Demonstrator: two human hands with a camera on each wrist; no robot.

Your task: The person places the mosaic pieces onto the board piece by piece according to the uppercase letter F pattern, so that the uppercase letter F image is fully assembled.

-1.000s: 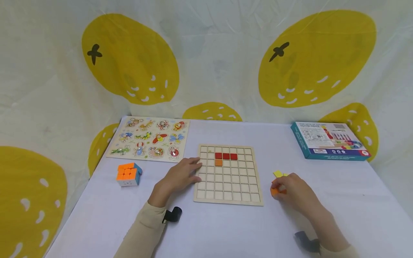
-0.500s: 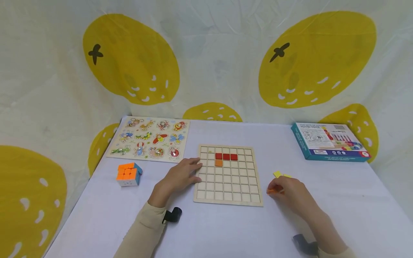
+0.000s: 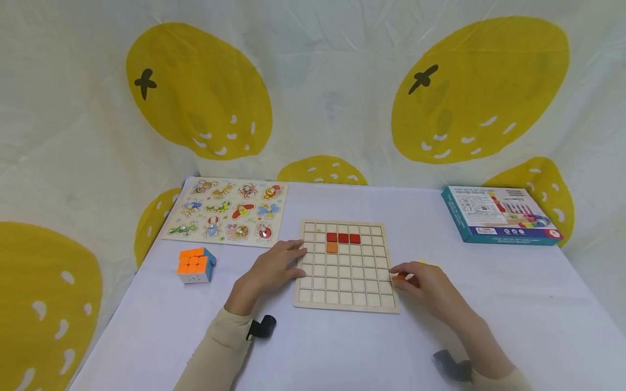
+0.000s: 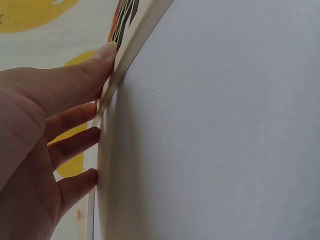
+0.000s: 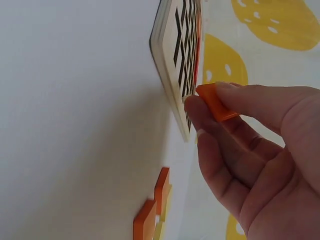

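A wooden grid board (image 3: 344, 310) lies mid-table, with three red tiles (image 3: 344, 238) in a row and one orange tile (image 3: 332, 247) below the leftmost. My left hand (image 3: 274, 267) touches the board's left edge with thumb and fingertips, the fingers fairly straight and spread. At the board's right edge, my right hand (image 3: 425, 282) pinches another orange tile (image 5: 218, 102) between thumb and fingers. In the right wrist view two loose orange tiles (image 5: 145, 220) lie on the table beside yellow tiles (image 5: 168, 200); the hand mostly hides these in the head view.
An insect peg puzzle (image 3: 227, 210) lies at the back left, with a twisted puzzle cube (image 3: 194, 265) in front of it. A teal-edged box (image 3: 501, 214) stands at the back right. Behind the table hangs a sheet (image 3: 332, 81) with yellow fruit prints.
My right hand has moved left from beside the yellow tiles to the board's right edge, carrying an orange tile. The left hand has stayed at the board's left edge.
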